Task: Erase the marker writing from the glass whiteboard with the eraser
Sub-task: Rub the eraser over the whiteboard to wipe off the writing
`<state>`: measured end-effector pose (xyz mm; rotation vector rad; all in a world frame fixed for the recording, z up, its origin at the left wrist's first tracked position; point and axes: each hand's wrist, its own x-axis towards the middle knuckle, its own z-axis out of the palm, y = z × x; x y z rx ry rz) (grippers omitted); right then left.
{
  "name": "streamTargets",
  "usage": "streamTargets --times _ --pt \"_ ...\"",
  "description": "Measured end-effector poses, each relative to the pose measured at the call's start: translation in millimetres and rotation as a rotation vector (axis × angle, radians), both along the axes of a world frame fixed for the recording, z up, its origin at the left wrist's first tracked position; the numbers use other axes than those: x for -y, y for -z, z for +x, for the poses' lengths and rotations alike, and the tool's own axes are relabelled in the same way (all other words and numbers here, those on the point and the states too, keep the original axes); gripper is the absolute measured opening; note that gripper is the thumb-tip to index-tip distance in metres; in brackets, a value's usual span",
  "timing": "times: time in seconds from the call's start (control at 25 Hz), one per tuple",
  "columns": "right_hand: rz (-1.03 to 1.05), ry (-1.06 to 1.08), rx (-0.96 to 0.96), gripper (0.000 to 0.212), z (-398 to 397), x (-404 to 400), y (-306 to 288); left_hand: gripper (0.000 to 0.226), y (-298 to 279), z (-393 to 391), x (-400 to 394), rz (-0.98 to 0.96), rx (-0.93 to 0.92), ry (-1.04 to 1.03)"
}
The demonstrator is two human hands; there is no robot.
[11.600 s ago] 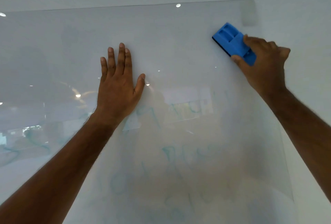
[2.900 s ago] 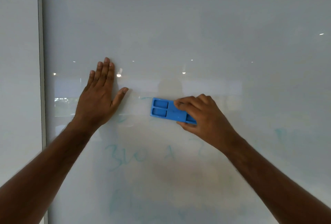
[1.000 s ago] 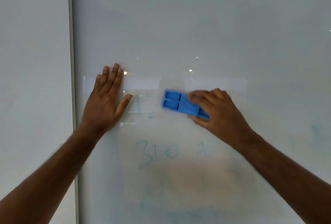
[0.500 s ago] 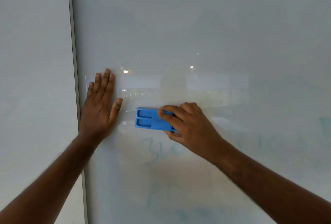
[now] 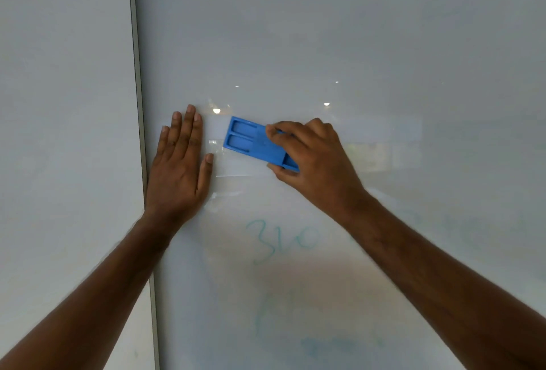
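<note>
The board (image 5: pixel 339 44) fills nearly the whole view, its left edge beside a plain wall (image 5: pixel 59 103). Faint teal writing (image 5: pixel 280 239) remains on the board well below the eraser, with paler smears lower down, so the job looks unfinished. The left hand (image 5: pixel 180 162) lies flat on the board just inside that edge, fingers straight, likely bracing the body. Just right of it, the right hand (image 5: pixel 313 160) has its grip closed round the blue eraser (image 5: pixel 254 142), fingers over the top, thumb beneath, keeping it pressed flat on the board for wiping.
</note>
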<state>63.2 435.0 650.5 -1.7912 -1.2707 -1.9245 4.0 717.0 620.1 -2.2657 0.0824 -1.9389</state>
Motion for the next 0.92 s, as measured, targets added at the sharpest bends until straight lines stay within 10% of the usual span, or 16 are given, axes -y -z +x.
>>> streamTargets --times 0.92 --pt "-0.195 0.038 0.041 0.050 7 16 66 0.070 40 6 12 -0.112 0.026 0.001"
